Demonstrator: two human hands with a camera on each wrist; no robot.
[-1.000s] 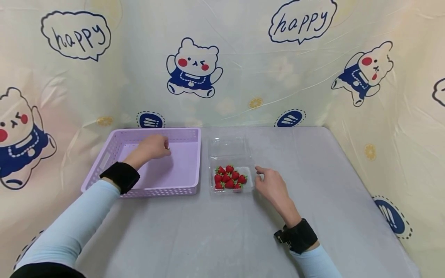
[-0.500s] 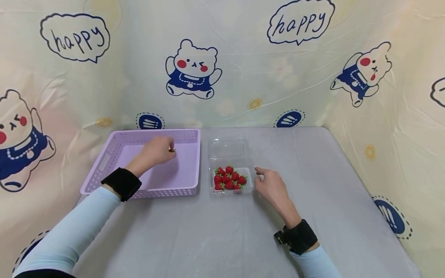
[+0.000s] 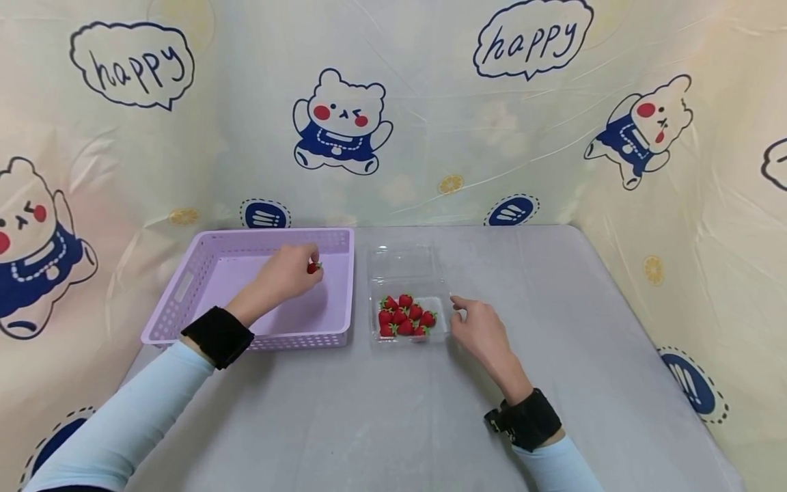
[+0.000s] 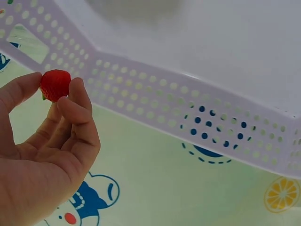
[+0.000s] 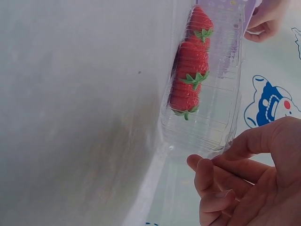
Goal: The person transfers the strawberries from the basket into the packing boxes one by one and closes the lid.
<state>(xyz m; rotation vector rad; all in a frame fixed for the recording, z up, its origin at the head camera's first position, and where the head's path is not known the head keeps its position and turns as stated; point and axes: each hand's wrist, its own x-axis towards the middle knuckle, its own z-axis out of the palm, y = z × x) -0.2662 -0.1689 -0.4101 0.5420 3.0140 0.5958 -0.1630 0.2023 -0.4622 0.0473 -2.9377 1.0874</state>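
My left hand (image 3: 285, 273) is over the right part of the lilac basket (image 3: 350, 294), a red strawberry (image 4: 55, 85) pinched between thumb and fingertips. Green leaf shows at the strawberry's lower edge in the left wrist view. To the right of the basket, a clear plastic box (image 3: 439, 331) stands with its lid (image 3: 402, 260) tipped back. Several strawberries (image 3: 399, 316) with green leaves lie in it, mostly toward its left. At the box's right edge, my right hand (image 3: 482, 331) holds the rim between thumb and index finger; the other fingers (image 5: 214, 202) are curled.
A grey cloth (image 3: 381, 417) covers the table. Behind and at both sides hangs a printed curtain (image 3: 430, 137) with bears and lettering. The basket has perforated raised walls, and its right wall lies between my left hand and the box.
My left hand has moved a little to the right inside the basket area, and the strawberry in its fingers shows more clearly. My right hand and the clear box stay put.
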